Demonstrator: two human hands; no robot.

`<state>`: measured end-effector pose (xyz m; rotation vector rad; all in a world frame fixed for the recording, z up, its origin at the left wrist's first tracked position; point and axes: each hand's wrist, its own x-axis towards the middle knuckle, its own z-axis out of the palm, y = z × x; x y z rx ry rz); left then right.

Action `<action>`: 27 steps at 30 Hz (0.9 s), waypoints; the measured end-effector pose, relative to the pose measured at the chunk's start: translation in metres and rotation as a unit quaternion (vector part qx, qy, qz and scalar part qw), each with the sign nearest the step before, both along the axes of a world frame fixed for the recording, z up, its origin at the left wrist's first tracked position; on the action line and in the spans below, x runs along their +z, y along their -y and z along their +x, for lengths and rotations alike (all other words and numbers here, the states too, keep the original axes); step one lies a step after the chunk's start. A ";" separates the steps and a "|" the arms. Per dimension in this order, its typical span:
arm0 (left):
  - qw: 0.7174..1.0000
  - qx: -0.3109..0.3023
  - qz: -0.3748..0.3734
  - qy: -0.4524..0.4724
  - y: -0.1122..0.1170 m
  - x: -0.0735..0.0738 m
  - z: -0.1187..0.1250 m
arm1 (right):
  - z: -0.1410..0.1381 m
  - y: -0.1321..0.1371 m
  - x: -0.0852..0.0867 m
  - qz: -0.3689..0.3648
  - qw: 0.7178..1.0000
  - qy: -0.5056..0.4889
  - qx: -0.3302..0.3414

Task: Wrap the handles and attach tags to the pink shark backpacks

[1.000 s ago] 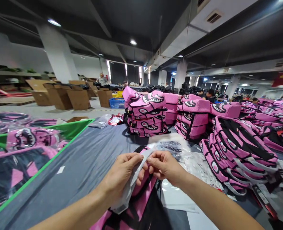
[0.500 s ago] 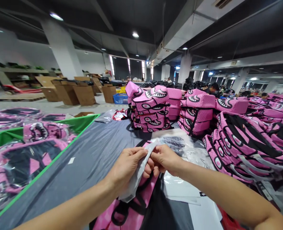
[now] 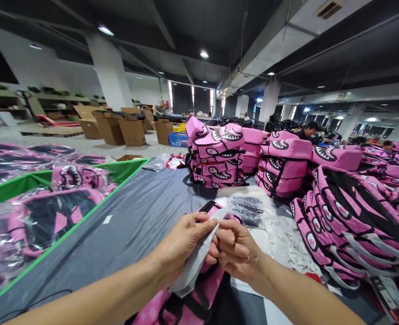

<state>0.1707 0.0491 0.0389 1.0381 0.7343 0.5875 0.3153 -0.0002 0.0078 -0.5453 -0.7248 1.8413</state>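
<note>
Pinched a thin white sheet [image 3: 194, 267] between the thumb and fingers of the left hand [image 3: 187, 237], just above the pink backpack [image 3: 190, 311] on the dark table cover [image 3: 141, 205]. Let the sheet's lower end slant down over the backpack. Held the curled right hand [image 3: 238, 250] at the sheet's upper edge, with fingertips touching it; could not tell a firm clamp from light contact, with the thumb largely hidden. Beyond the backpack, saw a stack of pink shark-mouth bags [image 3: 219, 155] and, farther right, a second stack [image 3: 283, 162]. To the backpack's right, noted crumpled clear plastic [image 3: 282, 243], then a leaning row of more pink backpacks [image 3: 351, 225]. To the backpack's left, saw a small white slip [image 3: 107, 220] and, farther out, a green-edged bin [image 3: 129, 173] with plastic-wrapped pink bags [image 3: 57, 219] inside.
</note>
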 end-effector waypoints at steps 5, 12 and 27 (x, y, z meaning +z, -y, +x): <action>0.999 -0.040 0.006 -0.020 0.000 0.005 -0.015 | -0.001 0.005 -0.006 0.050 0.998 0.034 0.024; 0.930 -0.086 0.328 -0.140 0.000 0.006 -0.045 | 0.024 0.021 -0.015 0.159 0.886 0.390 -0.195; 0.902 0.082 0.393 -0.161 -0.009 -0.013 -0.098 | 0.007 -0.058 0.006 0.572 0.592 0.541 -0.173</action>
